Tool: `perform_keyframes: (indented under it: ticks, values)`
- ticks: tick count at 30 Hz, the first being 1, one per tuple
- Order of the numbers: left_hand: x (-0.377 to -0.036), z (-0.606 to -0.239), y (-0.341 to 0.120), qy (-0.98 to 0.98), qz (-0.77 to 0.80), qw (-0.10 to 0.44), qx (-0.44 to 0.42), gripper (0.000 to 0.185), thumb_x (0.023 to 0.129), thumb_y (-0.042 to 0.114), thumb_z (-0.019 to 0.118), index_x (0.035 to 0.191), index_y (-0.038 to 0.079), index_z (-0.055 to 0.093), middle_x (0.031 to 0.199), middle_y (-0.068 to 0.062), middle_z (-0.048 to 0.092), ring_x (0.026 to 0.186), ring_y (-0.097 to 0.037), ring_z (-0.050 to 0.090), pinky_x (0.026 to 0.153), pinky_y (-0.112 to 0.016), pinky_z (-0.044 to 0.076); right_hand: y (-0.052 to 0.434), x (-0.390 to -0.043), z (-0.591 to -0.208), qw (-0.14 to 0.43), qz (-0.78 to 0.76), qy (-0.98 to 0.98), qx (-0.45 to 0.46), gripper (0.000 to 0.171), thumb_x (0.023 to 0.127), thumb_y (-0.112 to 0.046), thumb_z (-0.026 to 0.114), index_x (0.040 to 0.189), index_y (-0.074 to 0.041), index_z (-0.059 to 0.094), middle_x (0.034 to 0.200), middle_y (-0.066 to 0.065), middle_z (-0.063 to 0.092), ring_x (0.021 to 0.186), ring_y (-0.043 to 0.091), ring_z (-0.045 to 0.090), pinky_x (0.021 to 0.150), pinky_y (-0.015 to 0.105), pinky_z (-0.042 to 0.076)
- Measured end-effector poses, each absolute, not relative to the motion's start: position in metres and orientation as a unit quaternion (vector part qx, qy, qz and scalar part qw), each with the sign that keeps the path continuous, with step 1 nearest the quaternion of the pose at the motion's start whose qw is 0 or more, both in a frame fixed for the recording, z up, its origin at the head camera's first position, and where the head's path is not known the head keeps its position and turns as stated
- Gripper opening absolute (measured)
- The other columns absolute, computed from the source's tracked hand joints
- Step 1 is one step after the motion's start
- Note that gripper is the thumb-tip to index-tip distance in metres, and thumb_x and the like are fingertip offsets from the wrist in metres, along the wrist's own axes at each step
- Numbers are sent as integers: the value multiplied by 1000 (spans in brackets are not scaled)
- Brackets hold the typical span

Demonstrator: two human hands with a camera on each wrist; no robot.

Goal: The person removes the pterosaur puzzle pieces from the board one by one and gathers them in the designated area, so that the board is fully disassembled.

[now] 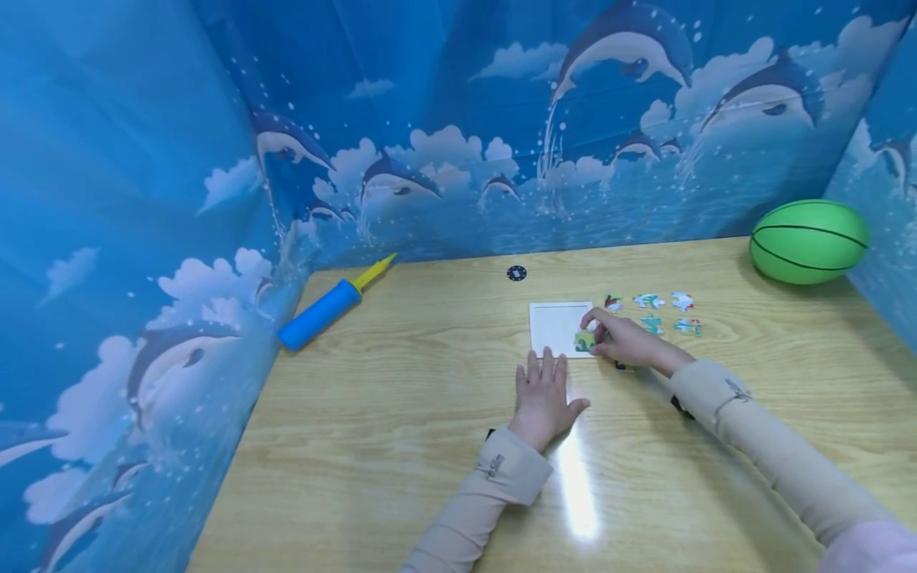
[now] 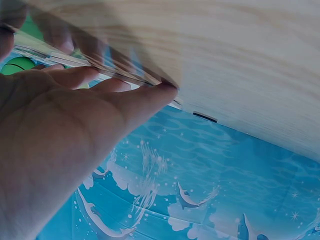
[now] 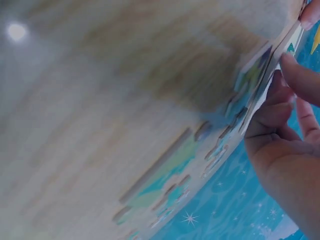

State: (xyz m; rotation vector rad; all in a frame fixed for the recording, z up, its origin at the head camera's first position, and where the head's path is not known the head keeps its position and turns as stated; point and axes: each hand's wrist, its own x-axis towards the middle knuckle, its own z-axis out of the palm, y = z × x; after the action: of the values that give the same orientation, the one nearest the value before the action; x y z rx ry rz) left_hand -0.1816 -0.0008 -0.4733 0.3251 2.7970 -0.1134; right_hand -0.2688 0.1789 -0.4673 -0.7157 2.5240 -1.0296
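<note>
The right hand [image 1: 626,341] is pressing a green piece [image 1: 583,341] into the near right corner of the white tray [image 1: 555,322], its grip curled down on the piece with fingertips on top. The left hand [image 1: 542,395] is lying flat on the surface [image 1: 401,398], fingers straight and together, their tips just touching the tray's near edge and bracing it.

Judging by this, the step in hand is seating a first piece in the tray; the rest of the tray is showing bare white. Five loose pieces [image 1: 652,312] are lying in two rows just right of the tray, close behind the right hand.

The next move probably calls for checking that the corner piece is sitting flush against both tray edges, then picking a neighbouring piece while the left hand is steadying the tray.

A pump [image 1: 325,309] and a ball [image 1: 808,241] are lying well apart from the work.
</note>
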Motion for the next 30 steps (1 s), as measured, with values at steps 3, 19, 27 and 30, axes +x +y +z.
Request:
perform_keyframes:
  ticks: [3, 19, 27, 30]
  values:
    - [-181, -473, -1, 979, -38, 162, 114, 81, 93, 71, 33, 158, 25, 15, 165, -2, 14, 152, -27, 16, 123, -44, 23, 182, -268, -470, 134, -378, 872, -281, 32, 91, -4, 63, 118, -1, 47, 90, 17, 65, 77, 17, 62, 67, 34, 55]
    - [-181, -473, -1, 979, -29, 168, 113, 81, 94, 70, 32, 158, 24, 12, 166, -2, 10, 153, -26, 13, 124, -43, 20, 224, -255, -468, 136, -395, 887, -198, 33, 93, -2, 62, 122, 0, 46, 99, 18, 64, 85, 17, 61, 67, 26, 52]
    - [-182, -472, -1, 978, -19, 178, 108, 81, 94, 69, 32, 158, 24, 10, 166, -2, 8, 153, -27, 10, 124, -44, 18, 268, -243, -470, 122, -373, 905, -164, 35, 92, -2, 63, 123, 2, 47, 102, 20, 66, 89, 17, 63, 71, 25, 53]
    - [-181, -473, 0, 977, -19, 179, 111, 81, 94, 69, 32, 158, 24, 10, 166, -2, 7, 153, -27, 10, 124, -44, 18, 282, -236, -471, 114, -366, 910, -158, 35, 92, -3, 64, 123, 2, 48, 103, 22, 66, 91, 13, 63, 75, 24, 54]
